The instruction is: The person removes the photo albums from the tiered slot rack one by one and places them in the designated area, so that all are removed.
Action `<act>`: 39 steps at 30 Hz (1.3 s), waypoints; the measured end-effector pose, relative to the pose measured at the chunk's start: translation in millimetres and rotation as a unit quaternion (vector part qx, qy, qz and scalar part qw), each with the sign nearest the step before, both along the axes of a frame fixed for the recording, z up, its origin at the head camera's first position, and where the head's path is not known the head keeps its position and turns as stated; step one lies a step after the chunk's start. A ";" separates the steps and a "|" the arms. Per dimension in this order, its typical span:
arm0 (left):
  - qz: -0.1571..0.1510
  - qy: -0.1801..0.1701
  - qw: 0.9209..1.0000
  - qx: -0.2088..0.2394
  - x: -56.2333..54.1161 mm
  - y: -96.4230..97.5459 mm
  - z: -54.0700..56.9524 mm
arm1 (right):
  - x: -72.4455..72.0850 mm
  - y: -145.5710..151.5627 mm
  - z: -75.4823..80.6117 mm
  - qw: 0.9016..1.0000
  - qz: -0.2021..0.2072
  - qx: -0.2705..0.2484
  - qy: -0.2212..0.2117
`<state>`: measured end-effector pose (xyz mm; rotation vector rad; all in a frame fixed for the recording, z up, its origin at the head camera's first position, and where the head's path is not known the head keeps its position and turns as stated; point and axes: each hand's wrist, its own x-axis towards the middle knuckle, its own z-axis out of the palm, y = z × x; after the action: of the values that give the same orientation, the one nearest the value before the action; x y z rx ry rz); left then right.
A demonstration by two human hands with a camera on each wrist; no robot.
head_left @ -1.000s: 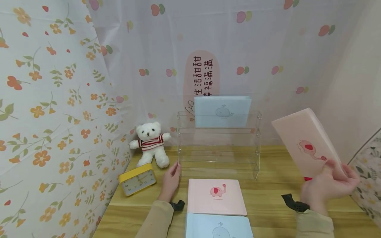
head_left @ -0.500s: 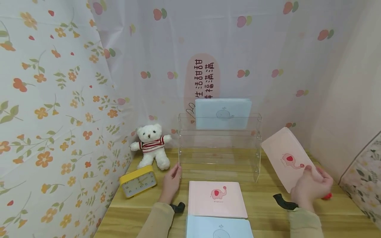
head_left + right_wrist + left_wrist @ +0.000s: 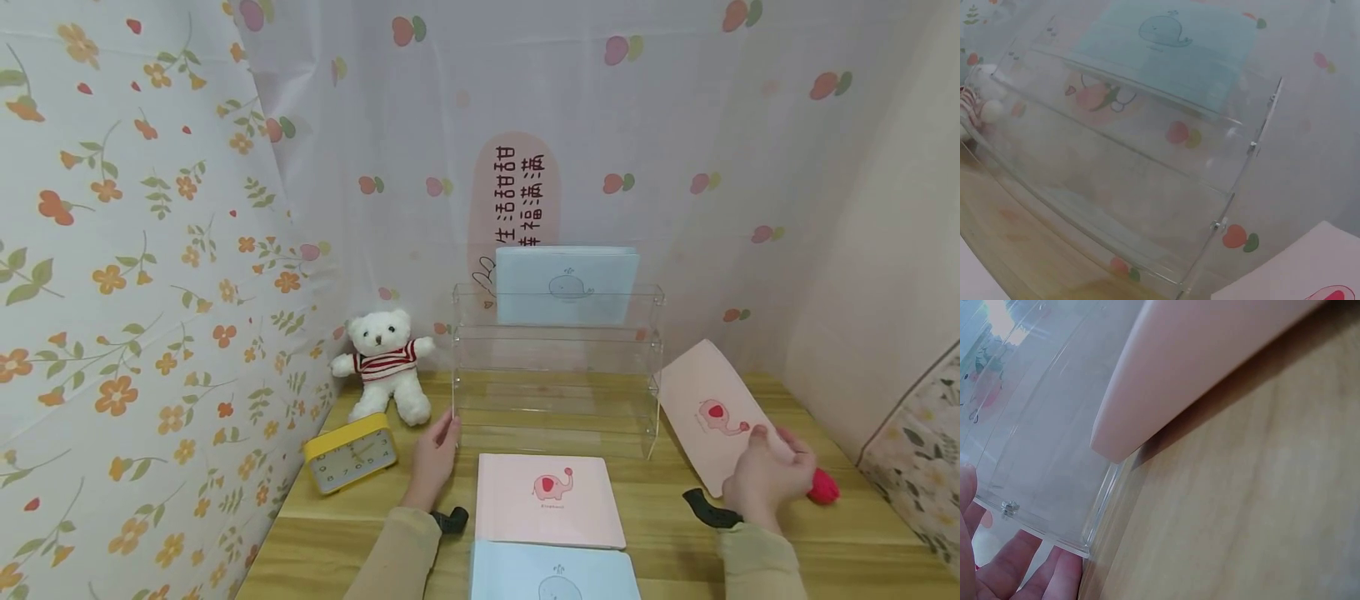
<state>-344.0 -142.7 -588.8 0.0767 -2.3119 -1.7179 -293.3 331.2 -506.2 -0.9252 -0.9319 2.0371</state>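
At the table (image 3: pixel 862 554), right fingers (image 3: pixel 761 448) pinch a booklet (image 3: pixel 705 429).

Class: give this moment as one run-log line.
left hand: grips clear acrylic tiered rack; right hand: holds tilted pink rectangular elephant-print book; rack top: blue rectangular whale-print book; wooden table: second pink book, flat
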 end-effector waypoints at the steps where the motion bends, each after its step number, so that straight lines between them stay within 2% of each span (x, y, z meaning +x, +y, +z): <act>1: 0.000 -0.001 1.000 0.001 -0.1 0.0 -0.1 | -0.6 0.2 -1.2 1.000 0.003 0.000 -0.007; 7: -0.002 0.001 1.000 0.006 1.0 0.6 1.5 | -4.7 3.2 -7.1 0.999 0.022 0.006 -0.039; 12: -0.003 0.007 1.000 0.006 1.2 0.1 1.4 | -6.2 0.3 -7.7 0.997 0.037 0.033 -0.052; 20: -0.003 0.010 1.000 -0.001 0.6 -0.4 -0.1 | -5.9 -3.9 -10.7 0.996 0.052 0.061 -0.030; 26: -0.006 0.016 1.000 0.002 0.6 -0.5 0.6 | -10.7 -2.0 -20.9 0.996 0.069 0.052 -0.015; 32: -0.008 0.020 1.000 0.002 0.8 -0.3 1.4 | -16.9 1.5 -37.4 0.995 0.080 0.041 -0.038; 39: -0.009 0.017 1.000 0.006 2.1 0.1 3.1 | -19.5 -0.6 -48.3 0.989 0.098 0.076 -0.080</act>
<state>-341.8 -142.6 -585.6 0.0283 -2.2841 -1.7277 -312.8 330.6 -554.6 -0.9553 -1.2911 2.0409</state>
